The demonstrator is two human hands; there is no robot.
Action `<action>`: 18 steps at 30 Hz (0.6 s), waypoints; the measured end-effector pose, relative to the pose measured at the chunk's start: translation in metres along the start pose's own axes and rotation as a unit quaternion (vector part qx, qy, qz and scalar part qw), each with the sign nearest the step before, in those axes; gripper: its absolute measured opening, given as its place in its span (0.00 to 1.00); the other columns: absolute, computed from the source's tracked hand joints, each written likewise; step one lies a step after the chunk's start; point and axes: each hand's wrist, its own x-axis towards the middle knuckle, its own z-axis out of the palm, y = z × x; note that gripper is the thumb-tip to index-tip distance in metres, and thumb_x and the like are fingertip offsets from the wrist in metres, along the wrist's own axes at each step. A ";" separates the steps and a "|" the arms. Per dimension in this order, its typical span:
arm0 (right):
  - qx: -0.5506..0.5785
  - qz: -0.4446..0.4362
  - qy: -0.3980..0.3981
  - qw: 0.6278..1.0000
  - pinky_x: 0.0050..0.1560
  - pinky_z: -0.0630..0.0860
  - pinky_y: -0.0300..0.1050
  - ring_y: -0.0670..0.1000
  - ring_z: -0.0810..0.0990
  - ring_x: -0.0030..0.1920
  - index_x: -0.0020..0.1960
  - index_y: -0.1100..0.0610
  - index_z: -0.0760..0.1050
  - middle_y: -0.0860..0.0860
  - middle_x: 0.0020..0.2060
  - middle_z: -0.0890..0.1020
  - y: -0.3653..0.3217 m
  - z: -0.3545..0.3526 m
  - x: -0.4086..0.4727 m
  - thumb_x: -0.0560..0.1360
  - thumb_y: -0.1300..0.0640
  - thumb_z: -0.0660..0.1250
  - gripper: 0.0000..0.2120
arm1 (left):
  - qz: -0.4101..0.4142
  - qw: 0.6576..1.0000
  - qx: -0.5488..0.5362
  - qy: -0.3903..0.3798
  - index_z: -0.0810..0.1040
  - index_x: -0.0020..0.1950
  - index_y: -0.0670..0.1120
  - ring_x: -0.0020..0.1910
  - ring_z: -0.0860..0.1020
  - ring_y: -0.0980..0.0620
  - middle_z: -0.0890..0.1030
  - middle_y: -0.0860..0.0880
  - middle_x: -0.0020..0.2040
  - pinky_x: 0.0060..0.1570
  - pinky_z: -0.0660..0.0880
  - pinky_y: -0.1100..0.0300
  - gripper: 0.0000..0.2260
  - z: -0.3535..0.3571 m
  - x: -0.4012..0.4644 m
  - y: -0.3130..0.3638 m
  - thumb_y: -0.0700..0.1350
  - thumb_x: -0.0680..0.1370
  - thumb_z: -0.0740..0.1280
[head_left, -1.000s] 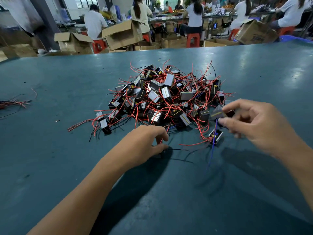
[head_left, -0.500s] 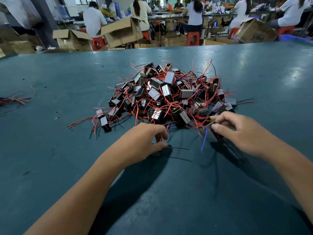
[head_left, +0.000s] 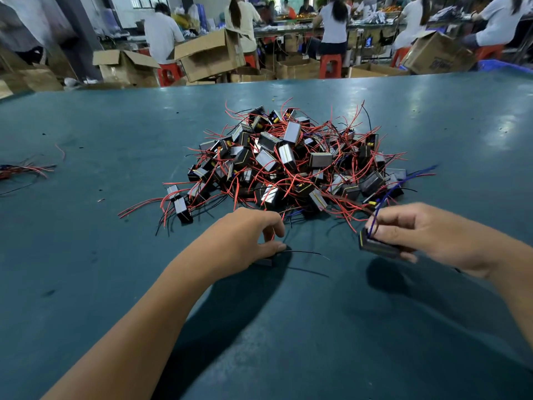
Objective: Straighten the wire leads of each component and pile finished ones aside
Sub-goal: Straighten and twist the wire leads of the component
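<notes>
At the far left edge of the frame a small bundle of wires (head_left: 26, 170) lies on the green table (head_left: 86, 255), well apart from everything else; whether those are finished pieces you cannot tell. Moving right, your left hand (head_left: 248, 238) sits just below the centre of the frame, fingers curled down onto a dark component (head_left: 266, 261) pressed against the table, its thin black lead (head_left: 305, 252) running out to the right — straight along the surface, toward your other hand.

Above both hands, in the middle of the frame, the heap of unsorted components (head_left: 291, 163) spreads out with red leads poking every way; its near edge lies just beyond your fingertips.

To the right, your right hand (head_left: 415, 235) holds a second component (head_left: 377, 246) lifted clear of the table, thumb and fingers pinching it, with its blue lead (head_left: 386, 197) arcing up and back toward the heap. That lead's long axis runs away from you and to the upper right, so the straightening pull probably wants the left hand — the nearer free one once it lets go — to come across.
</notes>
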 end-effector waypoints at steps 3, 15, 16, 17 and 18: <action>-0.087 0.005 0.010 0.996 0.40 0.68 0.44 0.44 0.72 0.35 0.43 0.49 0.80 0.46 0.33 0.78 -0.003 0.010 0.004 0.73 0.39 0.65 0.15 | -0.005 1.000 0.011 0.005 0.79 0.57 0.54 0.39 0.73 0.63 0.77 0.61 0.45 0.45 0.76 0.55 0.10 -0.003 0.000 -0.003 0.56 0.78 0.70; -0.056 0.106 0.059 0.991 0.21 0.71 0.42 0.58 0.80 0.24 0.44 0.52 0.72 0.58 0.29 0.82 -0.004 0.024 0.006 0.82 0.53 0.61 0.09 | -0.002 1.000 0.023 -0.014 0.78 0.57 0.56 0.37 0.71 0.67 0.77 0.63 0.44 0.41 0.71 0.61 0.09 -0.005 0.000 -0.005 0.56 0.78 0.69; -0.068 0.088 0.087 0.990 0.21 0.72 0.43 0.57 0.80 0.24 0.41 0.49 0.73 0.57 0.29 0.82 -0.005 0.020 0.005 0.82 0.55 0.59 0.11 | -0.003 1.000 0.022 -0.015 0.78 0.57 0.56 0.37 0.71 0.67 0.77 0.63 0.44 0.42 0.72 0.60 0.09 -0.004 0.001 -0.005 0.56 0.79 0.69; -0.079 0.064 0.111 0.989 0.22 0.73 0.44 0.56 0.80 0.24 0.41 0.46 0.73 0.56 0.29 0.82 -0.006 0.015 0.004 0.83 0.57 0.58 0.13 | -0.005 1.000 0.020 -0.014 0.78 0.57 0.56 0.38 0.72 0.66 0.78 0.63 0.45 0.43 0.73 0.59 0.09 -0.004 0.001 -0.005 0.56 0.79 0.69; -0.088 0.033 0.126 0.987 0.24 0.75 0.45 0.55 0.80 0.24 0.42 0.44 0.73 0.55 0.30 0.82 -0.007 0.010 0.003 0.82 0.58 0.58 0.14 | -0.005 1.000 0.017 -0.014 0.78 0.57 0.56 0.39 0.72 0.66 0.78 0.63 0.45 0.44 0.74 0.59 0.09 -0.004 0.001 -0.005 0.56 0.79 0.69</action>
